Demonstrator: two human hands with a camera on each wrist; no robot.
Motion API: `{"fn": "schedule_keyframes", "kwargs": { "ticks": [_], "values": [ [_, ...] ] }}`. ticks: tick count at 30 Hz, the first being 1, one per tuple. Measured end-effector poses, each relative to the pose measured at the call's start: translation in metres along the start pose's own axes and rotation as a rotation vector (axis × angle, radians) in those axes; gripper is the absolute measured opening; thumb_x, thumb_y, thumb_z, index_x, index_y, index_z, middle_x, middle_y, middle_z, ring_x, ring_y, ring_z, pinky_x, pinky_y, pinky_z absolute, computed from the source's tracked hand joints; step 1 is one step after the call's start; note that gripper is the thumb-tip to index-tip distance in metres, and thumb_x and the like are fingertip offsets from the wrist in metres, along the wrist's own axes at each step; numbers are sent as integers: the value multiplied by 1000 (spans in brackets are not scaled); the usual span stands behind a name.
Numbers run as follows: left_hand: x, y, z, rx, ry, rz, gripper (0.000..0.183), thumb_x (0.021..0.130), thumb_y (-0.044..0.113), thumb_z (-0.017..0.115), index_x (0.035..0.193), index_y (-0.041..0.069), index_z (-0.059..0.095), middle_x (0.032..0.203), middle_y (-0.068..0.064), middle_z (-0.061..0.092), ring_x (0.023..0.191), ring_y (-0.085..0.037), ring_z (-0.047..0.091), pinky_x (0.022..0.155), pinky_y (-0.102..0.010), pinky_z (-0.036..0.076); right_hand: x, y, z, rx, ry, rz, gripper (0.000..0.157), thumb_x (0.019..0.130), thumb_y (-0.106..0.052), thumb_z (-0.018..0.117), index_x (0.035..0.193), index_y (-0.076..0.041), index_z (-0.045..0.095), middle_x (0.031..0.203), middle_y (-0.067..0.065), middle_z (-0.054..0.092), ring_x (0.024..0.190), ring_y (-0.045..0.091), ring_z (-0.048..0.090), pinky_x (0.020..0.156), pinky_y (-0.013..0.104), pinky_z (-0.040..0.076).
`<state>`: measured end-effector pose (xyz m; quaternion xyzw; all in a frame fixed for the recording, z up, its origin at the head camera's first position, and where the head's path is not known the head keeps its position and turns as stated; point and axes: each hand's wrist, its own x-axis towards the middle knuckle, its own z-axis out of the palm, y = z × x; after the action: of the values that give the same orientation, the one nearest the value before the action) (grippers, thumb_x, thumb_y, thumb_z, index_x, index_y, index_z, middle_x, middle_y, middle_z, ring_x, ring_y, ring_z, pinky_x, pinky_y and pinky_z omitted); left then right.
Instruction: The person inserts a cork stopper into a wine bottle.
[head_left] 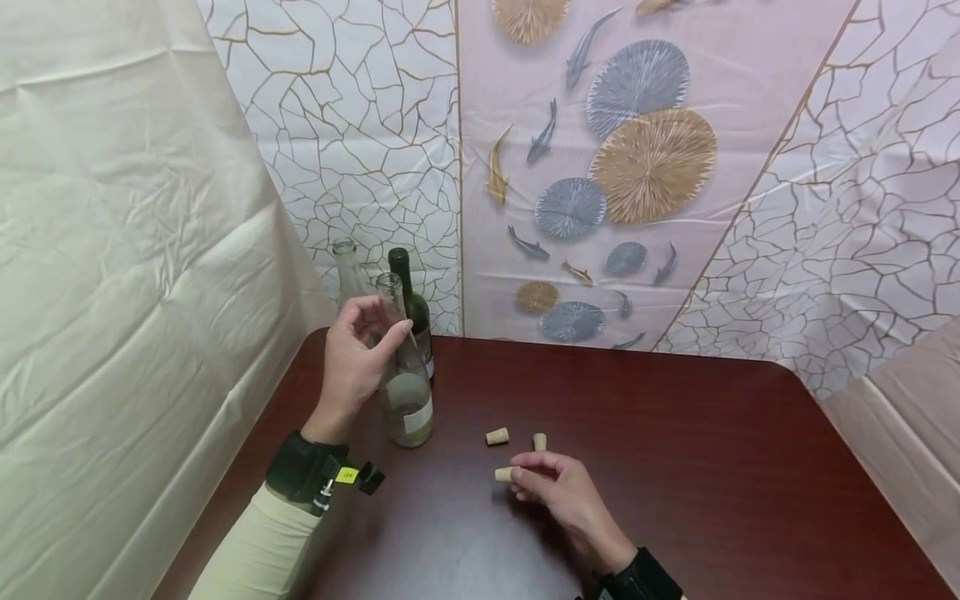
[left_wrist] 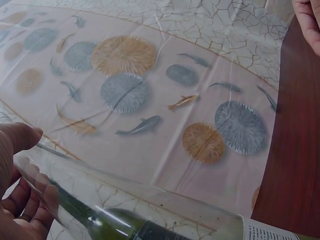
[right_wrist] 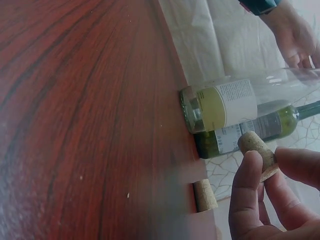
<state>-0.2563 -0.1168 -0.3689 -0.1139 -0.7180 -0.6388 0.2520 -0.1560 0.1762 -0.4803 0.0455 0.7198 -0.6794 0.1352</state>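
Note:
My left hand (head_left: pixel 352 358) has its thumb and fingers curled round the neck of a clear glass bottle (head_left: pixel 406 392), which stands on the table with a pale label low on its side. In the left wrist view, that bottle's neck (left_wrist: pixel 100 175) lies between thumb and fingers. A cork (right_wrist: pixel 257 150) is pinched between the thumb and fingertips of my right hand (head_left: pixel 566 496), low over the table. Close by, a second cork (head_left: pixel 497 436) lies on its side, and a third cork (head_left: pixel 540 442) stands just beyond the right hand.
Behind the held bottle stand a dark green wine bottle (head_left: pixel 418 312) and another clear bottle (head_left: pixel 347 271), partly hidden by the left hand. The dark red wooden table (head_left: pixel 637 408) ends against a patterned cloth backdrop (head_left: pixel 495 275). A cream cloth (head_left: pixel 150 292) hangs along the left side.

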Motion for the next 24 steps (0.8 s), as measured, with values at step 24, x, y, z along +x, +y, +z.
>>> {"fn": "schedule_keyframes", "kwargs": {
  "ticks": [24],
  "values": [
    [-25, 11, 17, -28, -107, 3, 36, 90, 7, 81, 120, 3, 62, 111, -5, 64, 99, -13, 64, 87, -16, 53, -2, 1, -5, -2, -2, 10, 39, 96, -17, 76, 125, 8, 68, 101, 8, 78, 89, 20, 73, 81, 33, 64]
  ]
}}
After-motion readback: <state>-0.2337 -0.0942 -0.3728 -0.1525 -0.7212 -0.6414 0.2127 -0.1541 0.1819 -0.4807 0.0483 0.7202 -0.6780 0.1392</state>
